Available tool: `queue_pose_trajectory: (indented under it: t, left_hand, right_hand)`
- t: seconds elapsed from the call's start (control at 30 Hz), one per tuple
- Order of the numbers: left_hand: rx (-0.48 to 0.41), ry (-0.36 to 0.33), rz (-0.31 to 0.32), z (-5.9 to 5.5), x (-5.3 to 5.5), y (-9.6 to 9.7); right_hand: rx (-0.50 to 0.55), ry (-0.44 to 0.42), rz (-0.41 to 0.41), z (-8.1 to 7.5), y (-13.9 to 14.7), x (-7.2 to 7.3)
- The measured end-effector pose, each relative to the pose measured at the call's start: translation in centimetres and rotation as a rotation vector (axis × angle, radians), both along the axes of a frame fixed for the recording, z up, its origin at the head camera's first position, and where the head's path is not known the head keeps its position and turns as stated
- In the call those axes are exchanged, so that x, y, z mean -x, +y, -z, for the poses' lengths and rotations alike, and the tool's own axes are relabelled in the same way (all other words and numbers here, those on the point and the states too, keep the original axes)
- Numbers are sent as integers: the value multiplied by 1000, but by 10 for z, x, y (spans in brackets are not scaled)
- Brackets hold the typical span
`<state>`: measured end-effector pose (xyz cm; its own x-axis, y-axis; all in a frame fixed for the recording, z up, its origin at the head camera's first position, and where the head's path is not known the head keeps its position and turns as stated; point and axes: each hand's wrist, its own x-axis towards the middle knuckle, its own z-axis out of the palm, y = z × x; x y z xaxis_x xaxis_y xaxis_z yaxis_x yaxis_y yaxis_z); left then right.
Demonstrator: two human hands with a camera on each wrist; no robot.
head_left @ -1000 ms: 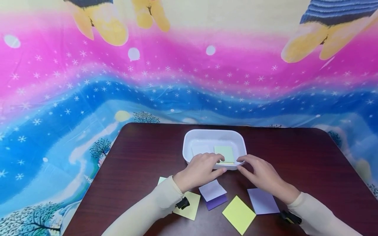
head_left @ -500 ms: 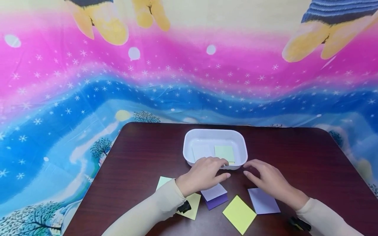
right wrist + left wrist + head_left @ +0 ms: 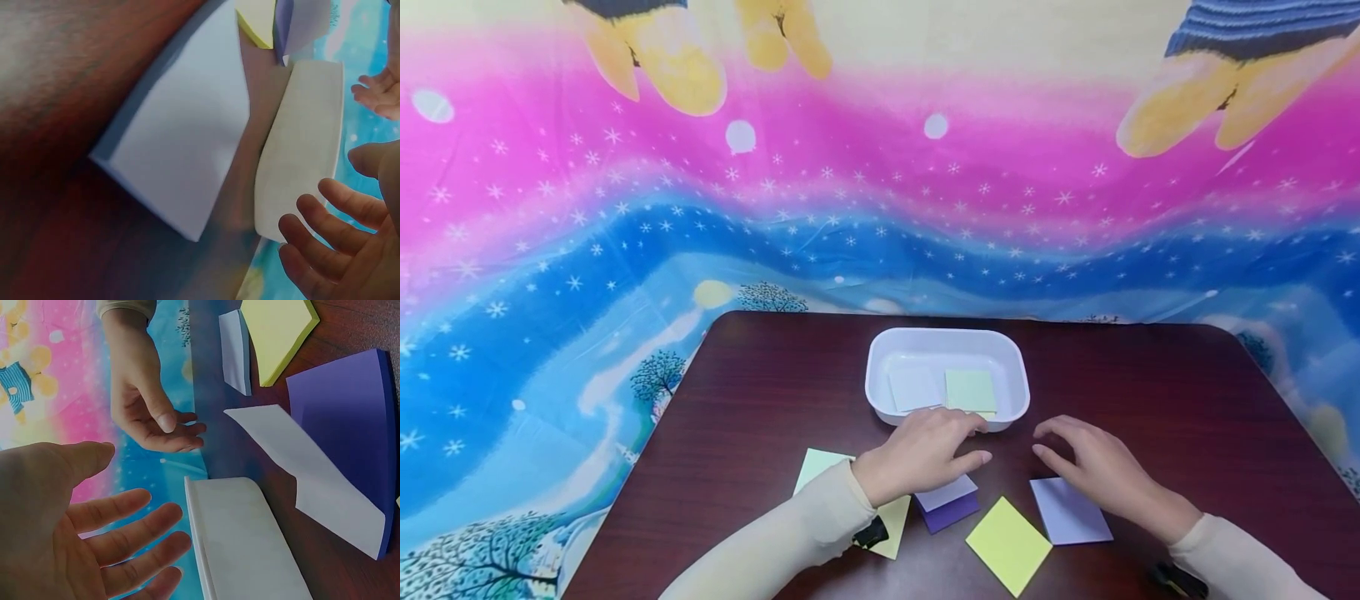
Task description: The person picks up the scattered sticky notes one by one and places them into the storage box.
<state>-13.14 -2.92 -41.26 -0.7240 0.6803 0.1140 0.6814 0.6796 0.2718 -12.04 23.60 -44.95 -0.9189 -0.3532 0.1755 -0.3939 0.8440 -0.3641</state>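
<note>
Both hands are empty, fingers relaxed and apart. My left hand [image 3: 917, 454] hovers at the near rim of a white plastic tub [image 3: 875, 392], above a purple sticky note pad [image 3: 951, 514] whose pale lilac top sheet [image 3: 269, 434] stands lifted. Right of the tub, my right hand [image 3: 1101, 462] is over the table just beyond a lilac sticky note pad [image 3: 1070, 517]. Inside the tub lie a pale green pad [image 3: 970, 388] and a whitish one [image 3: 914, 387], side by side. A bright yellow pad [image 3: 1009, 546] lies turned cornerwise between the hands, nearer the front.
Under my left forearm lie a pale green pad [image 3: 820, 463] and a pale yellow pad [image 3: 891, 533], both partly covered. The dark wood table [image 3: 775, 375] ends at a printed cloth backdrop [image 3: 820, 183]. Dark wrist cameras sit beneath both cuffs.
My right hand has left the tub's right front corner and drawn back to the right. My left hand has shifted slightly toward me and right, uncovering more of the whitish pad.
</note>
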Motion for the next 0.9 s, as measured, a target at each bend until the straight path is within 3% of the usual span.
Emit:
queue_pose_trajectory:
  t: [0.23, 0.53, 0.9]
  left_hand:
    - [10, 5, 18, 4, -3, 2]
    - [7, 19, 35, 11, -7, 4]
    - [12, 40, 51, 13, -7, 6]
  right_hand:
    - [-22, -61, 21, 7, 5, -4]
    - [-35, -57, 16, 17, 9, -9]
    - [-94, -119, 2, 24, 14, -16]
